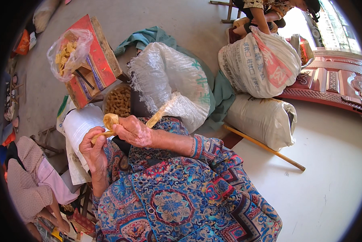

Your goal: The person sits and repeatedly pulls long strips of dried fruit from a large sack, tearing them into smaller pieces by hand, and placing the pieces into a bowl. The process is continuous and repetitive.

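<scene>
A flat, pliable yellow strip [111,119] runs between my two hands, bent into a loop at its upper end. My left hand [94,151] pinches one end between thumb and fingertips. Just right of it, my right hand [133,131] is closed around the strip beside the loop, back of the hand upward. A yellow tail [157,117] shows past my right wrist, against a white woven sack [175,78]. Beyond my hands stands a container of small brown-yellow pieces [119,101]. White sheeting [83,125] lies by my left hand.
A red low table [77,93] holds a clear plastic bag of yellow pieces [68,54] and a dark stick-like tool. Two more stuffed sacks [257,64] and a wooden pole [265,147] lie at right. People sit at far right and lower left; carved red panels [326,80] stand behind.
</scene>
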Motion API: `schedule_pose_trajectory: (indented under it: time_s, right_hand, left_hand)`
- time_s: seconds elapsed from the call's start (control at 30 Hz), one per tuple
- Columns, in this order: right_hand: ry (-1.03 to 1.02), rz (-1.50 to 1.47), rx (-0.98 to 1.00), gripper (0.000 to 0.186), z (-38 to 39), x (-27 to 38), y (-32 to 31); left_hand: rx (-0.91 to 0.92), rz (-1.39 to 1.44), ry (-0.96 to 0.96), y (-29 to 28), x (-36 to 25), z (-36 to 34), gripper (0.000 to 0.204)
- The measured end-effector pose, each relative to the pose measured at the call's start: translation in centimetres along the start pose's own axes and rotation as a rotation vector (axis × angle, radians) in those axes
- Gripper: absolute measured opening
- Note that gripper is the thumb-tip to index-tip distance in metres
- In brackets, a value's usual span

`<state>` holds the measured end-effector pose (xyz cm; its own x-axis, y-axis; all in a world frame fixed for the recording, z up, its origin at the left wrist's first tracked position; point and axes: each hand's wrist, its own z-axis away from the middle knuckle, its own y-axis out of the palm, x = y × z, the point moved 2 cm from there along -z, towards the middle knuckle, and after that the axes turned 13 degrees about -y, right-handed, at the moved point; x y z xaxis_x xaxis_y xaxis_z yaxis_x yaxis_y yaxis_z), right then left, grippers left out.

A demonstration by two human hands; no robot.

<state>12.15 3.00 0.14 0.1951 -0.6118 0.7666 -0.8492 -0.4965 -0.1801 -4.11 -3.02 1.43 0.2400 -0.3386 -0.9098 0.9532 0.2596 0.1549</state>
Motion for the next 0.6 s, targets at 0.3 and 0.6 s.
schedule_pose_trajectory:
  time_s: [0.3, 0.6]
  right_hand:
    - [0.135, -0.029, 0.216, 0.022, 0.2, 0.7, 0.2]
    - [0.107, 0.064, 0.245, 0.018, 0.3, 0.7, 0.1]
  left_hand:
    - [0.027, 0.454, -0.351, 1.1, 2.4, -0.8, 0.029]
    - [-0.009, 0.259, -0.242, 1.6, 1.5, 0.1, 0.025]
